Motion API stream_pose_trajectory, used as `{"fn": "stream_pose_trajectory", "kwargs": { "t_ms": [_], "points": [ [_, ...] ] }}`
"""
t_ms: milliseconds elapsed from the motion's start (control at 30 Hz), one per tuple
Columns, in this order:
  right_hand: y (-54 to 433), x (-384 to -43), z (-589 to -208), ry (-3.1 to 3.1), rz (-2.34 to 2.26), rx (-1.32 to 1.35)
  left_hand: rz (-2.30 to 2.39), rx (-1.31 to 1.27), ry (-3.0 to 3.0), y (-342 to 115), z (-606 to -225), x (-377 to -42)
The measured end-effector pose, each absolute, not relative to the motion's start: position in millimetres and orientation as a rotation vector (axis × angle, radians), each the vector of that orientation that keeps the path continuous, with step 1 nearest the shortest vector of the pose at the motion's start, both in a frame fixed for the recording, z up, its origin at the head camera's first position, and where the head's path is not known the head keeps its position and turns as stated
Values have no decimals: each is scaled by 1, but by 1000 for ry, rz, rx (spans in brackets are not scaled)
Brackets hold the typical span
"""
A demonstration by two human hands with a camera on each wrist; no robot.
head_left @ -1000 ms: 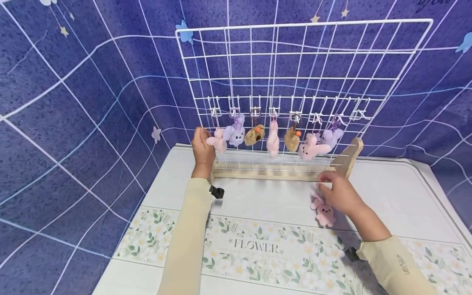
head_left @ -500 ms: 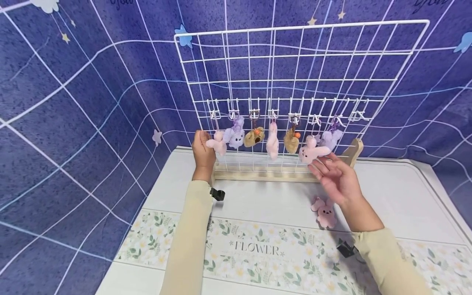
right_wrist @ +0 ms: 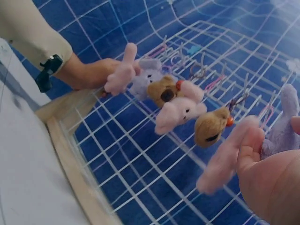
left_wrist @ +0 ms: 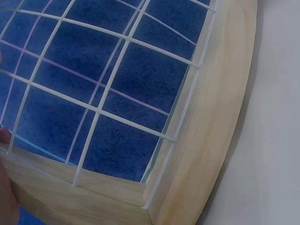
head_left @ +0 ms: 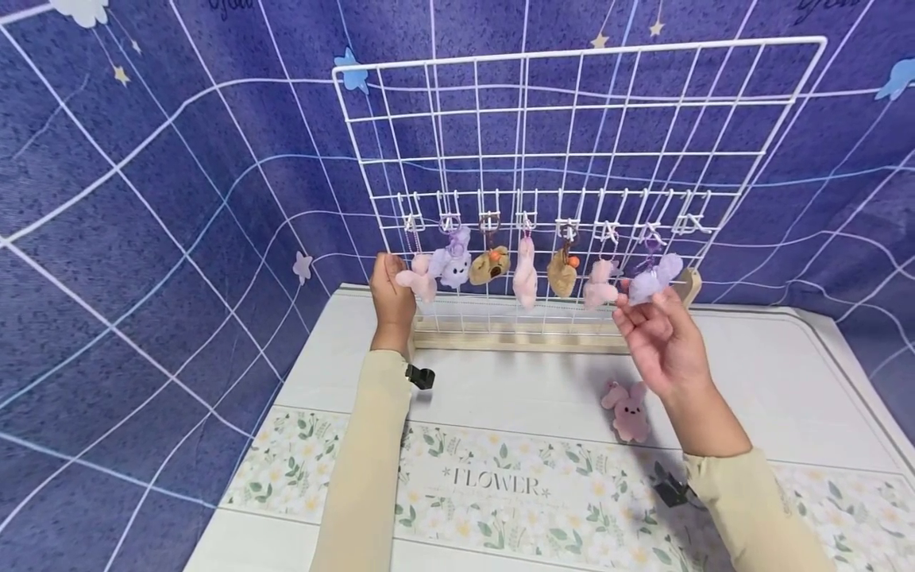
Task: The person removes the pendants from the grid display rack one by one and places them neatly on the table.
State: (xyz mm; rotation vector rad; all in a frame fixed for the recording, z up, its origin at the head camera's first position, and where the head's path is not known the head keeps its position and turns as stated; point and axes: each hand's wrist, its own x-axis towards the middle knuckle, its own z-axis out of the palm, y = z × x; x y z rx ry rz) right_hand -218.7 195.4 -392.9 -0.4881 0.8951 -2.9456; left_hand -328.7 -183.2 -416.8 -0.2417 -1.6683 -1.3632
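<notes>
Right hand now curled round purple plush, left hand round rack, floral white table, blue backdrop.

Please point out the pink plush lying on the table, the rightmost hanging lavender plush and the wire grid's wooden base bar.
Pink plush (head_left: 630, 416): head view, its body.
Lavender plush (head_left: 648, 284): head view, its body.
Wooden base bar (head_left: 515, 342): head view, its front face.
</notes>
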Motion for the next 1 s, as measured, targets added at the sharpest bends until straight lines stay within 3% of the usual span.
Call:
{"fn": "stream_pose_trajectory", "kwargs": {
  "t_ms": [633,1000],
  "points": [
    [195,-201,-355,800,-2986,-768,-1355,-278,-1644,-184,-421,-329],
    [193,-197,-353,1163,-3045,-732,-1368,-282,-1640,-184,-418,-328]
  ]
}}
